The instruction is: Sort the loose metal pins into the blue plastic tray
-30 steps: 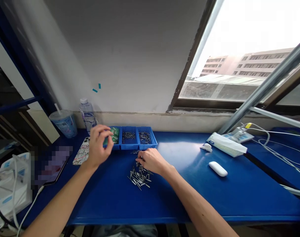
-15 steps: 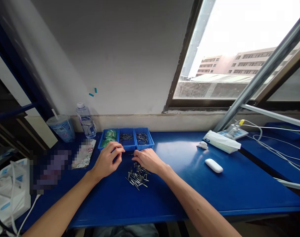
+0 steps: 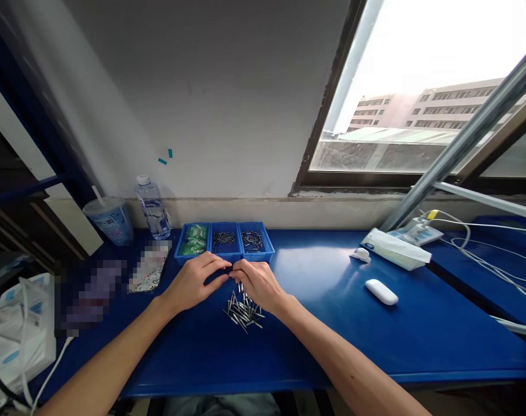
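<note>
My left hand [image 3: 196, 282] and my right hand [image 3: 256, 283] meet fingertip to fingertip over the blue surface [image 3: 323, 323], just in front of the row of three blue bins [image 3: 225, 242]. The fingers of both hands are pinched together at the spot where they touch; whatever sits between them is too small for me to make out, so I cannot tell what either one is clamped on. Directly under and just behind my right hand lies a loose pile of small metal pins [image 3: 244, 309], scattered on the surface. The left bin holds green packets [image 3: 193, 241]; the middle and right bins hold more of the metal pins. To the left of the bins stand a clear water bottle [image 3: 151, 207] and a lidded cup with a straw [image 3: 109, 218]. Well off to the right lie a white oval case [image 3: 381, 292] and a white box [image 3: 395, 250].
</note>
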Available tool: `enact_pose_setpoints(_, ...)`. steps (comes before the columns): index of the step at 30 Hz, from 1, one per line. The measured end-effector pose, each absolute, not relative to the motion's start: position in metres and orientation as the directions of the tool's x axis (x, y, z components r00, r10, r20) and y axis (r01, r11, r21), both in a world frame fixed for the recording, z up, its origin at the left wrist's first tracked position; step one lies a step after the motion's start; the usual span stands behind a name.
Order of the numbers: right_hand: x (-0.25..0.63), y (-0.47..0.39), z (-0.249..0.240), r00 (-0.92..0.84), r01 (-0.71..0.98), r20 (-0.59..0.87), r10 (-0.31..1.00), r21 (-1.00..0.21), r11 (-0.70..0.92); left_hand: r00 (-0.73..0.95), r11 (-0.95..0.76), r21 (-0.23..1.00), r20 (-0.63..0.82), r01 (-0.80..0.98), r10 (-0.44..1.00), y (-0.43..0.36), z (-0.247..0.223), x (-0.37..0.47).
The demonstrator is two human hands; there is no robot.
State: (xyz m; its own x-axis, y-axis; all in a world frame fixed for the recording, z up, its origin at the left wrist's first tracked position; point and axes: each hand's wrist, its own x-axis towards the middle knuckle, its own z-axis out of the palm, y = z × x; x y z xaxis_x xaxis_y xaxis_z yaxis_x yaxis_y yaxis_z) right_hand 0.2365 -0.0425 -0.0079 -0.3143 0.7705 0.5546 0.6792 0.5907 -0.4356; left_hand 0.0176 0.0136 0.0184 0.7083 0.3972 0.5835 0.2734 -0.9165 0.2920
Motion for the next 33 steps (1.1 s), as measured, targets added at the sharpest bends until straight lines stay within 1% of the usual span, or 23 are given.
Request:
enact_pose_setpoints(2, 0.233, -0.044, -0.01, -0.261, 0.65, 0.578, 0.773, -0.487, 0.583, 0.741, -0.924, 0.294, 0.557, 0.245, 0.374, 0.012, 0.017, 0.02)
enact_pose_setpoints(5, 0.23, -0.045, -0.013, -0.184, 0.629, 0.598, 0.78, -0.538, 0.561, 0.748, -0.93, 0.291, 0.559, 0.226, 0.357, 0.009, 0.016, 0.022)
enact_pose_setpoints(7, 0.228, -0.045, -0.016, -0.162, 0.628, 0.6, 0.784, -0.55, 0.55, 0.739, -0.93, 0.29, 0.571, 0.227, 0.358, 0.008, 0.015, 0.024)
enact_pose_setpoints(9, 0.224, -0.044, -0.017, -0.174, 0.644, 0.594, 0.785, -0.535, 0.547, 0.733, -0.929, 0.289, 0.576, 0.231, 0.362, 0.008, 0.015, 0.024)
enact_pose_setpoints(10, 0.223, -0.043, -0.015, -0.201, 0.661, 0.595, 0.778, -0.504, 0.556, 0.733, -0.928, 0.289, 0.574, 0.235, 0.364, 0.008, 0.015, 0.024)
enact_pose_setpoints(11, 0.223, -0.042, -0.011, -0.249, 0.683, 0.601, 0.759, -0.446, 0.578, 0.735, -0.926, 0.29, 0.57, 0.24, 0.369, 0.008, 0.015, 0.023)
enact_pose_setpoints(13, 0.233, -0.043, 0.006, -0.374, 0.723, 0.637, 0.674, -0.254, 0.642, 0.734, -0.918, 0.299, 0.557, 0.261, 0.39, 0.01, 0.015, 0.021)
enact_pose_setpoints(14, 0.246, -0.046, 0.018, -0.434, 0.734, 0.67, 0.603, -0.125, 0.667, 0.729, -0.91, 0.311, 0.55, 0.273, 0.407, 0.012, 0.015, 0.02)
enact_pose_setpoints(15, 0.265, -0.05, 0.032, -0.434, 0.749, 0.74, 0.514, -0.02, 0.662, 0.723, -0.9, 0.328, 0.543, 0.286, 0.427, 0.013, 0.015, 0.018)
enact_pose_setpoints(16, 0.291, -0.056, 0.048, -0.347, 0.788, 0.85, 0.395, 0.036, 0.615, 0.717, -0.891, 0.348, 0.536, 0.293, 0.445, 0.014, 0.015, 0.016)
enact_pose_setpoints(18, 0.363, -0.076, 0.075, -0.102, 0.918, 0.964, 0.245, -0.004, 0.396, 0.708, -0.878, 0.376, 0.531, 0.296, 0.466, 0.017, 0.015, 0.012)
enact_pose_setpoints(19, 0.407, -0.09, 0.083, -0.021, 0.967, 0.992, 0.126, -0.011, 0.253, 0.705, -0.878, 0.378, 0.534, 0.294, 0.466, 0.018, 0.015, 0.011)
enact_pose_setpoints(20, 0.453, -0.106, 0.085, 0.04, 0.997, 0.999, 0.024, -0.042, 0.058, 0.701, -0.88, 0.374, 0.542, 0.293, 0.463, 0.019, 0.015, 0.009)
enact_pose_setpoints(21, 0.498, -0.125, 0.081, 0.099, 0.985, 0.994, 0.042, -0.092, -0.148, 0.695, -0.883, 0.366, 0.553, 0.293, 0.46, 0.021, 0.015, 0.008)
enact_pose_setpoints(22, 0.54, -0.145, 0.071, 0.189, 0.938, 0.978, 0.093, -0.151, -0.313, 0.686, -0.884, 0.36, 0.563, 0.298, 0.46, 0.022, 0.015, 0.007)
enact_pose_setpoints(23, 0.577, -0.165, 0.057, 0.327, 0.867, 0.935, 0.136, -0.24, -0.436, 0.675, -0.882, 0.358, 0.571, 0.306, 0.466, 0.023, 0.014, 0.007)
enact_pose_setpoints(24, 0.607, -0.183, 0.04, 0.467, 0.799, 0.862, 0.197, -0.316, -0.512, 0.665, -0.877, 0.36, 0.575, 0.317, 0.476, 0.024, 0.014, 0.007)
enact_pose_setpoints(26, 0.646, -0.207, 0.008, 0.643, 0.701, 0.716, 0.27, -0.41, -0.584, 0.654, -0.866, 0.372, 0.57, 0.334, 0.497, 0.025, 0.013, 0.008)
enact_pose_setpoints(28, 0.666, -0.211, -0.013, 0.744, 0.644, 0.583, 0.328, -0.493, -0.584, 0.663, -0.859, 0.381, 0.55, 0.342, 0.508, 0.025, 0.012, 0.008)
enact_pose_setpoints(29, 0.671, -0.206, -0.018, 0.819, 0.563, 0.482, 0.313, -0.564, -0.605, 0.672, -0.859, 0.381, 0.539, 0.343, 0.508, 0.025, 0.012, 0.008)
enact_pose_setpoints(30, 0.674, -0.198, -0.02, 0.87, 0.491, 0.378, 0.318, -0.598, -0.633, 0.68, -0.858, 0.381, 0.53, 0.344, 0.508, 0.024, 0.012, 0.009)
enact_pose_setpoints(31, 0.675, -0.189, -0.019, 0.877, 0.476, 0.364, 0.313, -0.578, -0.663, 0.681, -0.858, 0.38, 0.528, 0.345, 0.508, 0.024, 0.012, 0.009)
enact_pose_setpoints(33, 0.673, -0.174, -0.016, 0.767, 0.623, 0.525, 0.367, -0.477, -0.619, 0.68, -0.859, 0.379, 0.53, 0.345, 0.507, 0.023, 0.013, 0.009)
